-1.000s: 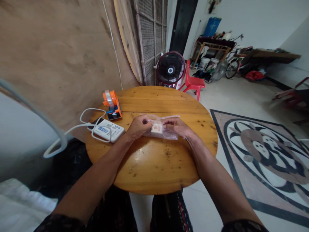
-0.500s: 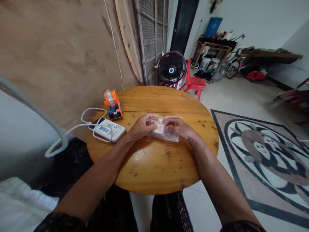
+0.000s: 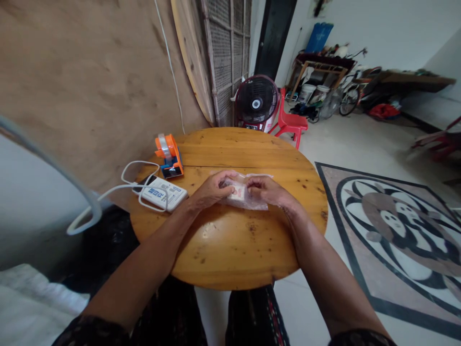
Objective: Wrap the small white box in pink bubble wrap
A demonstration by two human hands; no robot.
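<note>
A clear plastic bag [image 3: 248, 202] lies on the round wooden table [image 3: 230, 250], with a small pale block with a pinkish patch [image 3: 237, 193] inside it. My left hand [image 3: 211, 190] pinches the bag's left side, fingers curled over the block. My right hand [image 3: 268, 190] grips the bag's right side, fingers closed on the plastic. Both hands rest on the tabletop, nearly touching each other.
An orange tape dispenser [image 3: 167, 154] and a white power bank [image 3: 163, 193] with a looped white cable [image 3: 135, 175] lie at the table's left. Beyond the table stand a fan [image 3: 256, 103] and a red plastic chair [image 3: 290, 122]. A plywood board [image 3: 90, 81] leans at left.
My hands have drawn closer together over the bag, covering more of the pale block. The bag has bunched a little between them.
</note>
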